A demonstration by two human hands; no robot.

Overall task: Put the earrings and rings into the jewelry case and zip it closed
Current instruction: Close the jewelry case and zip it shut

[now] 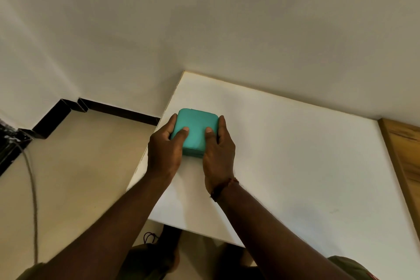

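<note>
A square teal jewelry case (197,125) with rounded corners lies lid-down-shut on the white table (295,154), close to the table's left edge. My left hand (164,150) grips its left side, thumb resting on the lid. My right hand (218,152) grips its right side, thumb on the lid too. The zipper seam shows along the near edge between my hands. No earrings or rings are visible anywhere on the table.
The table's left edge drops off to a beige floor (68,188) with a grey cable (34,200). A white wall (227,18) backs the table. A wooden panel (404,154) borders the table's right side.
</note>
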